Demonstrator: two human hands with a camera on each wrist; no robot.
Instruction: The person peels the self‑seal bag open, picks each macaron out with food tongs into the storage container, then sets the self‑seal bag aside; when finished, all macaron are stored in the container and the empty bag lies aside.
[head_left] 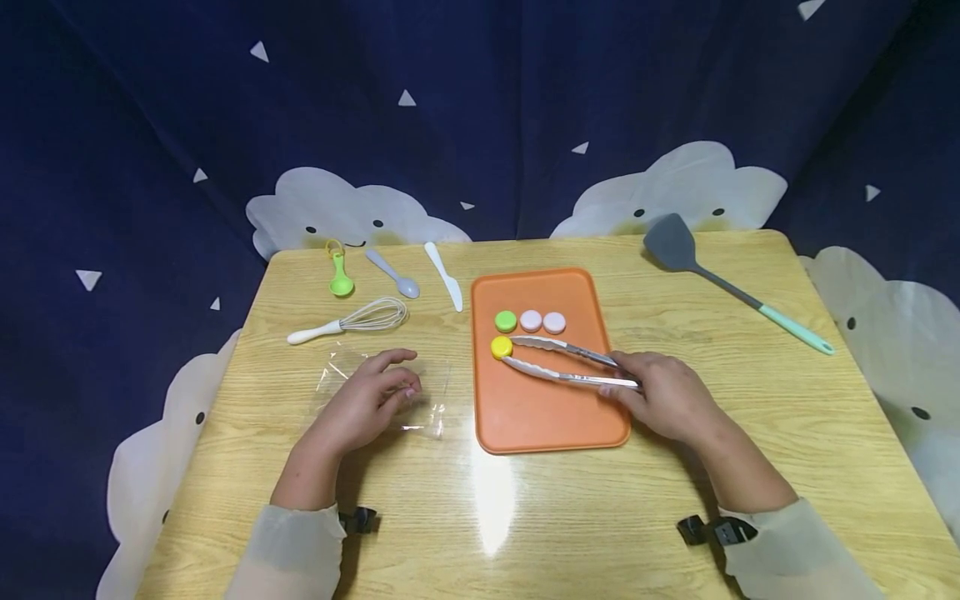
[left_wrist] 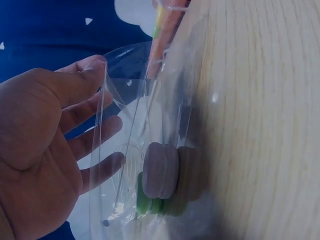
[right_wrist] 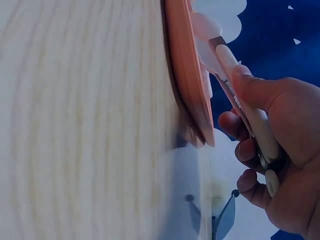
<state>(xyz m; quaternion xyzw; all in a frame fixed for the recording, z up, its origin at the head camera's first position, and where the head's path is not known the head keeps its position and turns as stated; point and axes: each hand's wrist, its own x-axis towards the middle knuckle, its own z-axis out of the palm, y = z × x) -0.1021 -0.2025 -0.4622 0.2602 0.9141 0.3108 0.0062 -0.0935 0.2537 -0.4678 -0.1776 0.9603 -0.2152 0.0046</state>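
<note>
- My right hand (head_left: 671, 400) grips the tongs (head_left: 570, 377), partly squeezed; any marks on their metal are too small to read;
- their parted tips meet the yellow macaron (head_left: 501, 347) near the left edge of the tray (head_left: 540, 421); whether they clasp it, I cannot tell;
- my left hand (head_left: 367, 404) lightly pinches the clear bag (head_left: 432, 410); a purple macaron (left_wrist: 160, 170) shows in it.

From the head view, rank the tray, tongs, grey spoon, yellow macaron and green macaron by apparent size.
1. Tray
2. Tongs
3. Grey spoon
4. Yellow macaron and green macaron: they look too alike to rank.
</note>
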